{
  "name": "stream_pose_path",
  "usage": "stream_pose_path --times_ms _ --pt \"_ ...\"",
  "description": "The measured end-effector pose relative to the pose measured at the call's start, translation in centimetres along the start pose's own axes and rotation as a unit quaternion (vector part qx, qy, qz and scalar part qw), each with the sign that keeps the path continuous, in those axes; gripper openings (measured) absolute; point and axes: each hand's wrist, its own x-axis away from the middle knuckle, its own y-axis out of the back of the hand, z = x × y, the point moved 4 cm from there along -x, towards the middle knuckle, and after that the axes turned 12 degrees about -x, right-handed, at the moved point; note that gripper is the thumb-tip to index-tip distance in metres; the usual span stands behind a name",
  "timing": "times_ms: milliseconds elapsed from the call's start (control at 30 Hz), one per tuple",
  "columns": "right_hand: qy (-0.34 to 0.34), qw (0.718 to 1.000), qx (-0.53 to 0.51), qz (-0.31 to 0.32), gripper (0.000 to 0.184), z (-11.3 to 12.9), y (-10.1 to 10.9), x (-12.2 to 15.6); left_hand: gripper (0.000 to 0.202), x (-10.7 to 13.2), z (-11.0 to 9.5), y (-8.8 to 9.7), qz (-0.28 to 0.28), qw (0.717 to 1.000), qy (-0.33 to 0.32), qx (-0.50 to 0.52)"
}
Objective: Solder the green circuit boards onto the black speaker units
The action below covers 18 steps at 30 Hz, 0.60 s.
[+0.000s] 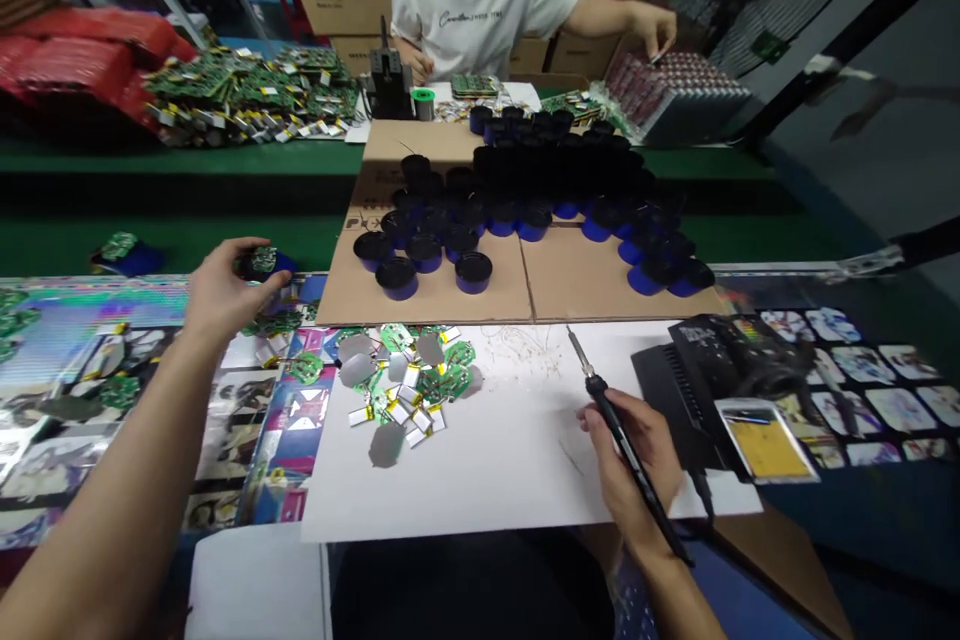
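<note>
My left hand (pixel 225 290) is stretched out to the left, its fingers closed round a small blue round part topped with a green circuit board (pixel 264 263). A black soldering iron (pixel 615 425) lies gripped in my right hand (pixel 630 465), its tip pointing up and away over the white sheet (pixel 495 460). Between my hands, on the sheet, lies a heap of small green round boards with white batteries and grey discs (pixel 401 380).
Many black-and-blue round housings (pixel 525 210) stand on brown cardboard (pixel 570 285) beyond the sheet. A black soldering station (pixel 720 370) sits at the right. Across the green bench a person in a white shirt (pixel 472 0) handles trays; piles of green boards (pixel 247 90) lie at far left.
</note>
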Motion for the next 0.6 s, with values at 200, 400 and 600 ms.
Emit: stream_pose_path --times_ms 200,400,600 --pt "0.074 0.99 -0.062 0.101 0.027 1.4 -9.7 -6.0 0.042 -1.0 -0.3 -0.7 -0.047 0.998 -0.037 0.001" --pt "0.18 0.959 0.073 0.207 0.023 0.0 -17.4 -10.1 0.025 5.5 -7.4 -1.3 -0.018 0.993 -0.115 0.034" --pt "0.181 0.958 0.076 0.208 0.016 0.3 -17.1 -10.5 0.044 10.4 -12.6 -4.1 0.137 0.947 -0.289 -0.019"
